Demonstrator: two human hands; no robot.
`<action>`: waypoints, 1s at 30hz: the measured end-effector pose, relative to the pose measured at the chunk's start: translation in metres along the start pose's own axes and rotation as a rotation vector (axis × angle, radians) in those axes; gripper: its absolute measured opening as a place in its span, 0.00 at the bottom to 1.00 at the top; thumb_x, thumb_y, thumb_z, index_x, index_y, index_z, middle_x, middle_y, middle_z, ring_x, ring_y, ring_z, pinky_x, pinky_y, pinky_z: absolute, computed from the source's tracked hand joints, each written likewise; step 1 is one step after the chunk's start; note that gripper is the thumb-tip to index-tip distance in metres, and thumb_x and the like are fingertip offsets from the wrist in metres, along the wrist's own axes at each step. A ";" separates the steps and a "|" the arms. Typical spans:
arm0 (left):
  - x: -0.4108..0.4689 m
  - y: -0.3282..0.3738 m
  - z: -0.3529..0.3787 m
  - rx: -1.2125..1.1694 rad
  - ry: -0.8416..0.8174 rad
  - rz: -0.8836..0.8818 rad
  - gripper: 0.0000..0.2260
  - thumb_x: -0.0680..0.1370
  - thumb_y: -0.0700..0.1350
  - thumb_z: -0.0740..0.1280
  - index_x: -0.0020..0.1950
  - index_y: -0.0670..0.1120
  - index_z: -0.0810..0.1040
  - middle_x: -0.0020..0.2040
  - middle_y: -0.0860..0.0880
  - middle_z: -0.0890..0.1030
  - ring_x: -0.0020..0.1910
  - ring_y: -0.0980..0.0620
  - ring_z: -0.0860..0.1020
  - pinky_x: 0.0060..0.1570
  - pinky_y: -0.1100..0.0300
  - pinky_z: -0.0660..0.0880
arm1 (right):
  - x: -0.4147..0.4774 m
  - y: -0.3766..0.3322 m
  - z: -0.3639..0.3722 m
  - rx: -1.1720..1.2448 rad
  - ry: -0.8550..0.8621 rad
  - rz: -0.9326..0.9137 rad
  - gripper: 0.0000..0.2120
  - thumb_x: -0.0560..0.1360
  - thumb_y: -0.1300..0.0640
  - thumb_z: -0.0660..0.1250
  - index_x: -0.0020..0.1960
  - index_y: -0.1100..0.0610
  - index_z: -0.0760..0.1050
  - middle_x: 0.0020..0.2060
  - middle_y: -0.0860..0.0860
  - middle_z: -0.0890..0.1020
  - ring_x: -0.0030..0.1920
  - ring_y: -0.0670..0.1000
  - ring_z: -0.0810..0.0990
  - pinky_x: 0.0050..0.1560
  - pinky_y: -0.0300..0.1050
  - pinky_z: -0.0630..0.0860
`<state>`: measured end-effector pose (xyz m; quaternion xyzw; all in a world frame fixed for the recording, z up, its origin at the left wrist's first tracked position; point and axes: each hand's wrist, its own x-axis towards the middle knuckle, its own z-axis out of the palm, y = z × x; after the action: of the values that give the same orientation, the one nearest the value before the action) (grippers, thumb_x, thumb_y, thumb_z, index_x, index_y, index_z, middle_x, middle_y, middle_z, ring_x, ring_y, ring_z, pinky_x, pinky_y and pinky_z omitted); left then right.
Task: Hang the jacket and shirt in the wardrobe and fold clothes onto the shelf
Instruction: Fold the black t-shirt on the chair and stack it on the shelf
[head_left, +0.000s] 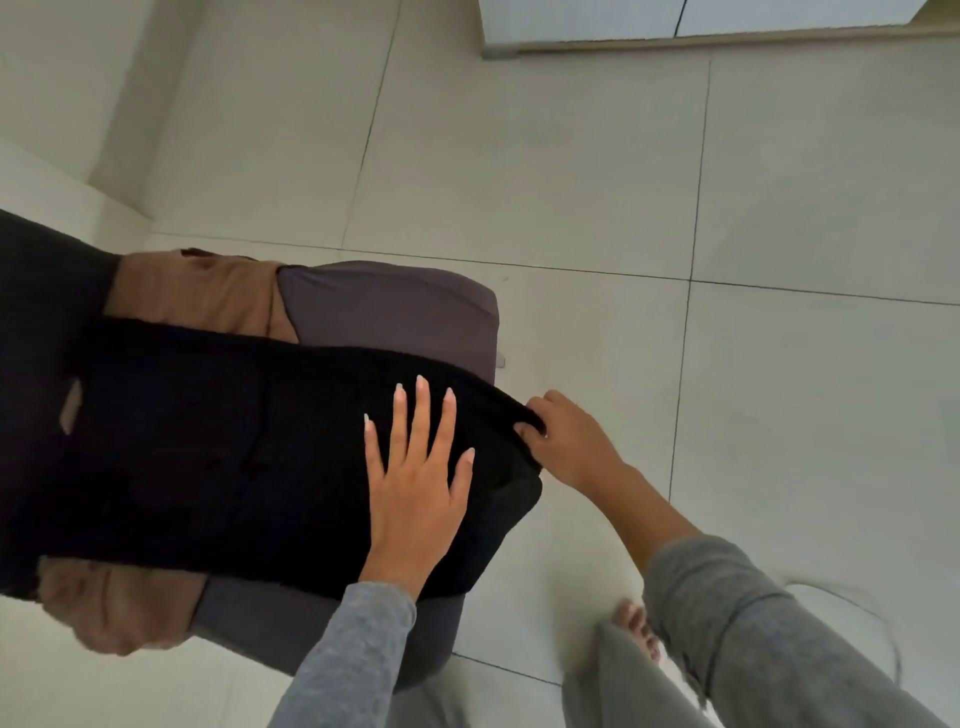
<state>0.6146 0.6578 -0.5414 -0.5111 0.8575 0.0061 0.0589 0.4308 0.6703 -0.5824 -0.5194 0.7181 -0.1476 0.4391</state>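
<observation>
Grey sleeve (343, 660), left hand (415, 483) flat on black, seemingly knit garment (208, 457), right hand (571, 441) pinching its edge

You had soft, even, rather dim light with a greenish cast, and no hard shadows fell around your left hand (415, 483). The black garment (208, 457) under it lost nearly all detail, its folds barely readable. Beyond your right hand (566, 441) the floor tiles (571, 182) stayed pale without glare. Their seams bowed toward the edges. Below that hand, the lower corner smeared with blur.
</observation>
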 end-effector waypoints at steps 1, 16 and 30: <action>-0.003 0.004 0.000 0.002 0.003 -0.010 0.27 0.80 0.55 0.52 0.77 0.47 0.55 0.77 0.44 0.54 0.76 0.45 0.51 0.72 0.41 0.50 | -0.004 0.003 -0.002 0.042 -0.004 -0.004 0.09 0.79 0.53 0.59 0.47 0.60 0.70 0.41 0.52 0.71 0.42 0.53 0.72 0.41 0.44 0.66; -0.105 0.112 0.073 -1.206 -0.301 -1.166 0.20 0.76 0.40 0.67 0.66 0.45 0.68 0.64 0.46 0.73 0.62 0.48 0.73 0.57 0.60 0.69 | -0.027 0.048 0.003 0.102 -0.046 0.114 0.06 0.79 0.60 0.58 0.43 0.59 0.69 0.38 0.51 0.72 0.37 0.50 0.70 0.34 0.39 0.65; -0.065 0.121 0.088 -1.890 -0.133 -1.449 0.24 0.69 0.41 0.75 0.64 0.47 0.75 0.60 0.52 0.80 0.60 0.54 0.76 0.66 0.55 0.67 | -0.053 0.051 -0.008 0.217 0.109 0.137 0.06 0.80 0.56 0.57 0.47 0.59 0.68 0.33 0.49 0.72 0.32 0.49 0.69 0.34 0.42 0.65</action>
<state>0.5479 0.7788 -0.6275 -0.7159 0.0204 0.6269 -0.3067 0.3969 0.7357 -0.5866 -0.4098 0.7543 -0.2221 0.4623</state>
